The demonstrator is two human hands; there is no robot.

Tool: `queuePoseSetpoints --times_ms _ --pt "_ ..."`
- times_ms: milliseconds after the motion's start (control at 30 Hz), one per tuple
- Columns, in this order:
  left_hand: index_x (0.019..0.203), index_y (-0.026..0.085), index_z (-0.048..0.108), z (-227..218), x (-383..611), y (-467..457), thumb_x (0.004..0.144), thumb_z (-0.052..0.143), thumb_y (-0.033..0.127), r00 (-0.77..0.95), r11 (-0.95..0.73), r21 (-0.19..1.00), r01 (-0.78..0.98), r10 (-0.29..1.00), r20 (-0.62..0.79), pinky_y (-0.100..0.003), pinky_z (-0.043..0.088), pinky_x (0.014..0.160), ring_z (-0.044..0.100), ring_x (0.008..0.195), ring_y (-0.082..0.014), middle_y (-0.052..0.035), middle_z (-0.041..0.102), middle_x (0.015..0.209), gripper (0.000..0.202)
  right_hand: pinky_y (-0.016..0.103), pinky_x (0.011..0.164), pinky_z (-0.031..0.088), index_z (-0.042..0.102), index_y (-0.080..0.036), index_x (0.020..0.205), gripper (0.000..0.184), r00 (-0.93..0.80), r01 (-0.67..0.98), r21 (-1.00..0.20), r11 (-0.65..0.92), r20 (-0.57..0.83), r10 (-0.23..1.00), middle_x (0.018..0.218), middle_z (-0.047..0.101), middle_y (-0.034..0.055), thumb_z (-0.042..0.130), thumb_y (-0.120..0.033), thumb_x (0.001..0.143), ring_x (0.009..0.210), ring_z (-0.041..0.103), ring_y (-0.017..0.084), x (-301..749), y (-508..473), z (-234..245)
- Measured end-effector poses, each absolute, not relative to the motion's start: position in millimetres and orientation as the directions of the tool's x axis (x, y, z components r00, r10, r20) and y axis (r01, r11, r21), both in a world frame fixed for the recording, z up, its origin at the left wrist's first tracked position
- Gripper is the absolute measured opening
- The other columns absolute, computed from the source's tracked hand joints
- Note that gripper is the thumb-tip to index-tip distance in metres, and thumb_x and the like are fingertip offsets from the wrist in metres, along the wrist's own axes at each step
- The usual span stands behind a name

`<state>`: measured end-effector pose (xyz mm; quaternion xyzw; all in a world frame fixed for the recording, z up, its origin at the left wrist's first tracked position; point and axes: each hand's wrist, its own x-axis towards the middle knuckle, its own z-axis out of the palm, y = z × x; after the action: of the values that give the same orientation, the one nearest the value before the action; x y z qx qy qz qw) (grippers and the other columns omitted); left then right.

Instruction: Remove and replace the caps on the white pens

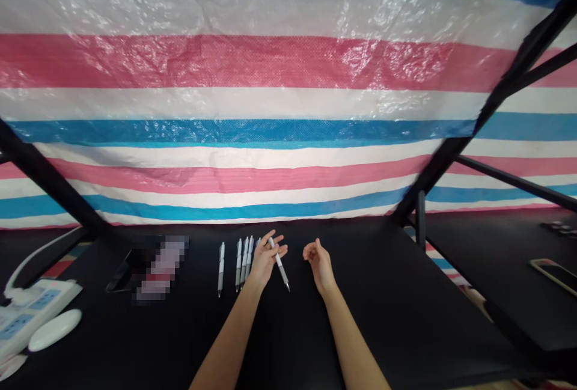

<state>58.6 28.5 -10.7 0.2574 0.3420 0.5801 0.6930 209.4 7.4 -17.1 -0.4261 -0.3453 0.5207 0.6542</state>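
Observation:
My left hand (265, 259) sits on the black tabletop (360, 318) with a white-and-grey retractable pen (279, 264) held between its fingers, the tip pointing down and to the right. Just left of that hand, several similar pens (244, 262) lie side by side, and one more pen (220, 270) lies a little apart from them. My right hand (320, 264) hangs to the right of the held pen, its fingers loosely curled around nothing.
A white power strip (38, 312) and a white mouse (54, 330) lie at the left. Beside them are a dark tablet (121, 271) and a pixelated object (162, 267). A phone (554, 276) rests on a lower surface at right. Black metal bars cross a striped tarpaulin (270, 101) behind.

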Motion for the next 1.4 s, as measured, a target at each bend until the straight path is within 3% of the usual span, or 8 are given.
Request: queuePoseSetpoints --times_ms 100,200,300,367,500,867,1100,1400 --pt "0.116 0.020 0.052 -9 56 25 0.070 0.066 0.014 0.117 0.224 0.751 -0.621 0.974 -0.194 -0.034 0.053 0.072 0.067 0.067 -0.0143 -0.0104 0.066 0.103 0.049 0.029 0.051 0.037 0.059 -0.020 0.058 0.049 0.218 -0.373 -0.924 0.088 0.005 0.976 0.052 0.055 0.0019 0.053 -0.067 0.070 0.048 0.047 0.014 209 7 -17" --pt "0.120 0.021 0.050 -6 54 24 0.078 0.061 0.024 0.139 0.272 0.762 -0.588 0.962 -0.236 -0.023 0.051 0.054 0.061 0.053 -0.0076 -0.0121 0.064 0.107 0.043 0.028 0.051 0.037 0.059 -0.020 0.058 0.049 0.212 -0.392 -0.916 0.078 -0.007 0.977 0.051 0.055 0.0015 0.056 -0.067 0.068 0.048 0.047 0.014 210 7 -16" --pt "0.118 0.020 0.051 -5 52 24 0.082 0.057 0.030 0.124 0.280 0.757 -0.590 0.958 -0.258 -0.013 0.032 0.033 0.044 0.036 -0.0004 -0.0089 0.066 0.093 0.037 0.028 0.051 0.037 0.060 -0.020 0.058 0.047 0.208 -0.422 -0.904 0.073 -0.019 0.978 0.051 0.055 0.0011 0.058 -0.066 0.067 0.048 0.047 0.014 210 6 -15" --pt "0.115 0.019 0.052 -6 51 26 0.083 0.055 0.029 0.132 0.277 0.731 -0.623 0.959 -0.251 -0.012 0.021 0.027 0.033 0.031 0.0018 -0.0026 0.062 0.077 0.033 0.028 0.051 0.036 0.060 -0.020 0.058 0.047 0.206 -0.440 -0.895 0.073 -0.021 0.978 0.052 0.055 0.0009 0.060 -0.066 0.066 0.048 0.047 0.013 210 5 -14" --pt "0.106 0.017 0.054 -8 49 28 0.083 0.055 0.026 0.176 0.292 0.679 -0.674 0.955 -0.237 -0.010 0.016 0.026 0.027 0.030 0.0020 0.0039 0.051 0.064 0.025 0.028 0.051 0.036 0.060 -0.020 0.058 0.047 0.207 -0.432 -0.898 0.078 -0.015 0.978 0.051 0.055 0.0009 0.060 -0.066 0.066 0.048 0.047 0.013 210 5 -14" --pt "0.095 0.016 0.055 -10 48 26 0.077 0.061 0.025 0.172 0.276 0.660 -0.698 0.960 -0.220 -0.011 0.014 0.026 0.026 0.031 0.0022 0.0050 0.047 0.065 0.021 0.029 0.050 0.038 0.059 -0.021 0.058 0.047 0.220 -0.384 -0.919 0.089 0.002 0.975 0.051 0.054 0.0015 0.056 -0.067 0.068 0.048 0.046 0.014 210 6 -14" --pt "0.110 0.020 0.051 -6 48 25 0.084 0.046 0.044 0.212 0.288 0.627 -0.724 0.958 -0.195 -0.013 0.014 0.026 0.026 0.032 -0.0011 0.0038 0.048 0.064 0.036 0.028 0.051 0.038 0.059 -0.020 0.060 0.047 0.213 -0.381 -0.921 0.080 -0.004 0.977 0.053 0.054 0.0016 0.056 -0.066 0.069 0.049 0.046 0.014 209 4 -12" --pt "0.103 0.019 0.053 -7 48 24 0.083 0.043 0.056 0.270 0.297 0.613 -0.732 0.953 -0.140 -0.012 0.009 0.027 0.020 0.031 -0.0010 0.0063 0.040 0.056 0.044 0.028 0.051 0.038 0.058 -0.020 0.059 0.048 0.214 -0.361 -0.928 0.091 0.013 0.977 0.052 0.053 0.0014 0.054 -0.067 0.070 0.049 0.046 0.014 209 4 -11"
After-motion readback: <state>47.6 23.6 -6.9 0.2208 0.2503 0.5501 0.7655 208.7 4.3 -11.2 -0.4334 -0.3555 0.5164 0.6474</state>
